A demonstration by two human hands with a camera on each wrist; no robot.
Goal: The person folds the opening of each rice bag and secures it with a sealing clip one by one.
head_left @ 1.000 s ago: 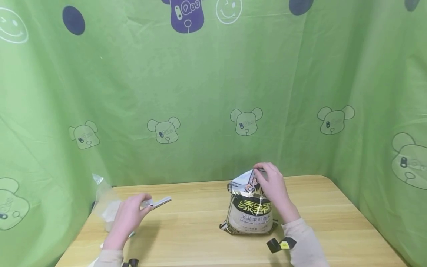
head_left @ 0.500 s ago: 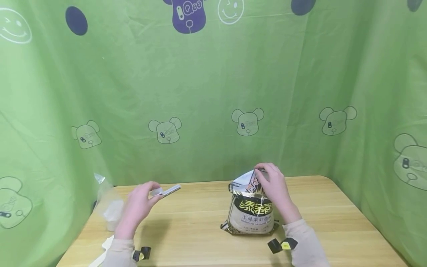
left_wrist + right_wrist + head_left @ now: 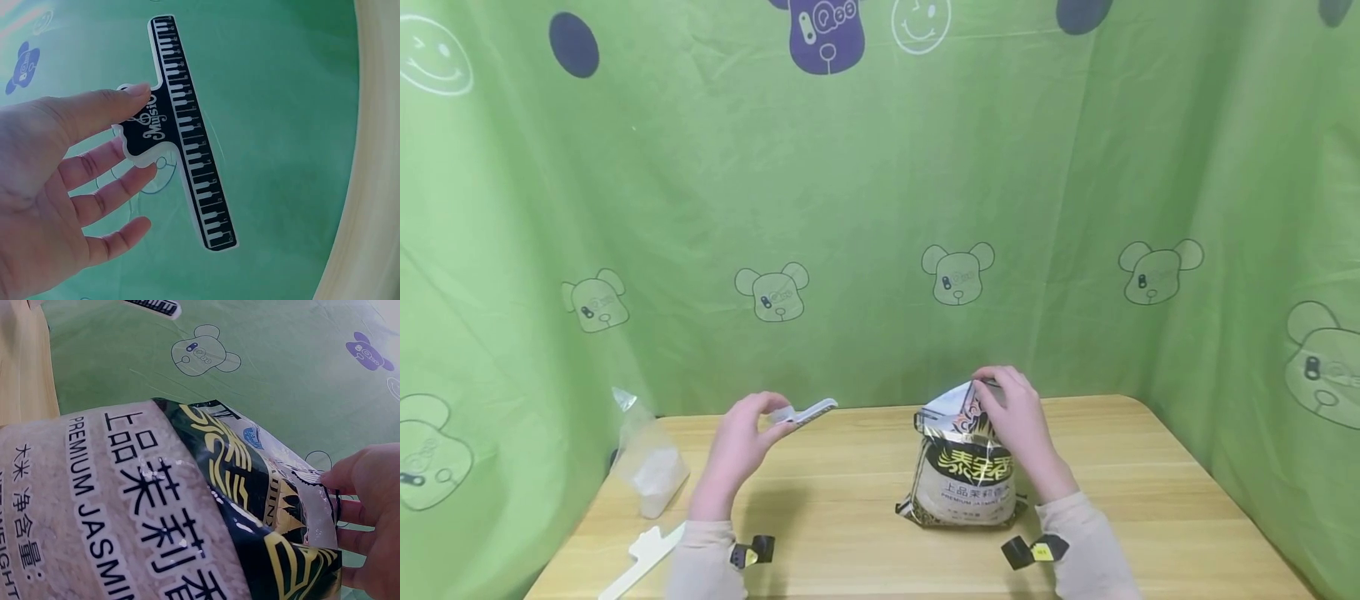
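My left hand [image 3: 745, 446] pinches a bag clip [image 3: 811, 413] by its tab, held above the table left of the rice bag. In the left wrist view the clip [image 3: 199, 150] shows a black-and-white piano-key pattern and the word "Music"; the thumb lies on the tab and the other fingers are spread. A bag of jasmine rice [image 3: 966, 487] stands upright on the table, its top folded over. My right hand [image 3: 1018, 417] pinches that folded top at its right corner. In the right wrist view, rice grains show through the bag's [image 3: 112, 506] clear front.
On the left of the wooden table [image 3: 850, 550] stands a clear plastic bag [image 3: 658, 479] with white contents. A pale clip [image 3: 643, 557] lies in front of it, partly behind the left sleeve. A green patterned curtain [image 3: 865, 192] surrounds the table's back and sides.
My left hand has moved to the right and slightly away with the clip, uncovering the clear bag and the pale clip. The right hand stays on the rice bag's top.
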